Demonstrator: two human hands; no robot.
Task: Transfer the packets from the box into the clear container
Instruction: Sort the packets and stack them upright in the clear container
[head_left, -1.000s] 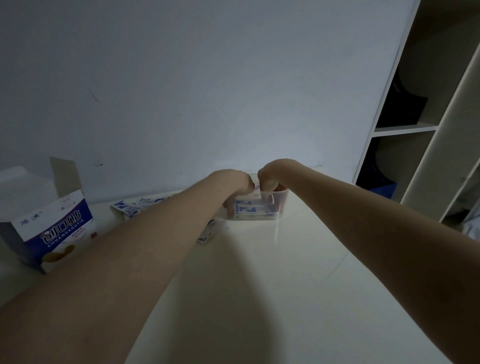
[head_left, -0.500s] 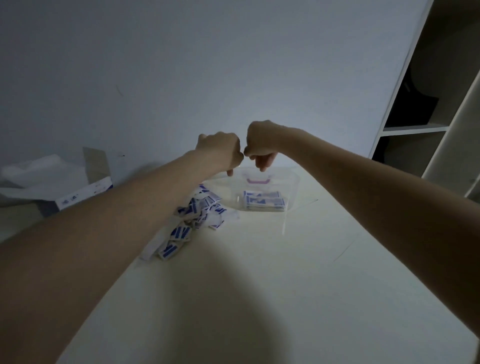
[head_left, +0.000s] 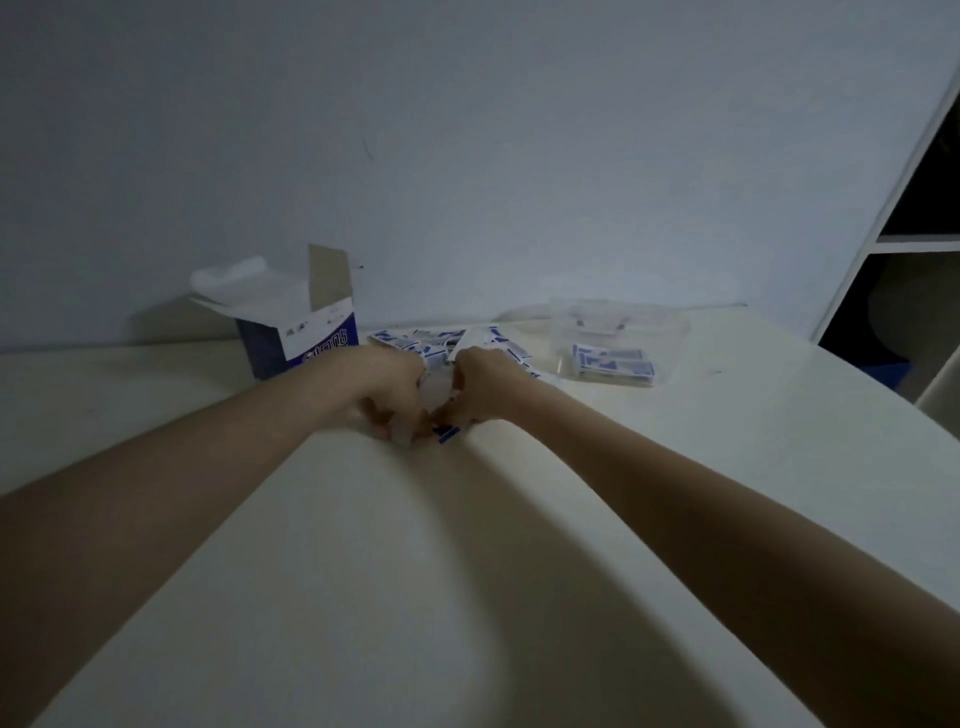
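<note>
Clear container (head_left: 618, 338): on the table (head_left: 519, 571) near the wall, right of my hands; a small stack of blue-and-white packets (head_left: 613, 364) lies inside.
Box (head_left: 298, 327): upright at left, flaps open; contents hidden.
Loose packets (head_left: 441, 340): scattered between box and container.
My left hand (head_left: 392, 387): fingers curled down at the pile; grip unclear.
My right hand (head_left: 480, 384): fingers curled, pinching a packet (head_left: 448, 432).

left hand (head_left: 395, 387): has left the rim of the clear container (head_left: 670, 332), now down at the near edge of the loose packets (head_left: 441, 343), fingers curled.
right hand (head_left: 480, 384): came across likewise, fingertips meeting the left over one packet (head_left: 448, 432).
</note>
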